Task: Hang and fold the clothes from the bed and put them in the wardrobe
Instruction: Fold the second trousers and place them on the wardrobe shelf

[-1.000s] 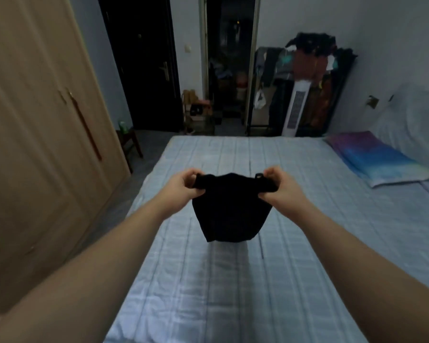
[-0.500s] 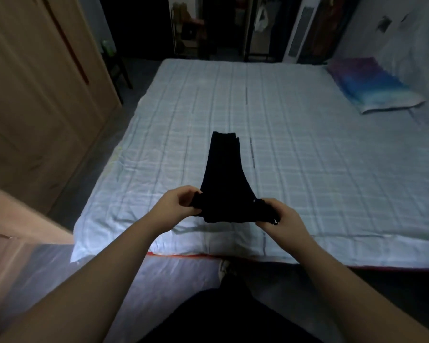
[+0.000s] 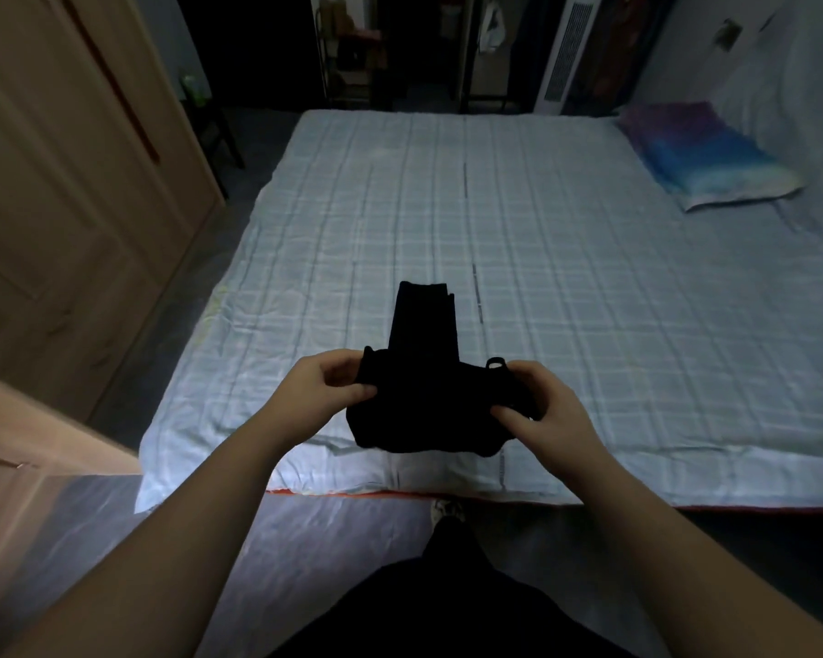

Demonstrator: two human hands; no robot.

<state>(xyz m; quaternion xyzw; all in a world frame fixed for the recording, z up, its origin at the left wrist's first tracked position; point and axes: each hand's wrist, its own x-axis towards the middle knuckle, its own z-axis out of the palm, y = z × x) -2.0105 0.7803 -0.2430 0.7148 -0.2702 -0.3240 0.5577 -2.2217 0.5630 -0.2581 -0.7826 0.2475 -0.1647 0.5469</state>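
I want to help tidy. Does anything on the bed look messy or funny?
Nothing much. The bed is smooth, with the pillow at its far right. Both hands, left and right, hold one black garment, its far end lying on the sheet.

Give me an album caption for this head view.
Both hands pinch a black garment laid on the bed.

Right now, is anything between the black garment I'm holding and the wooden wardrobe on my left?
Nothing visible stands between them. Left hand and right hand grip the black garment over the checked bed's near edge; only bare floor separates it from the tan wooden wardrobe, whose visible doors are closed.
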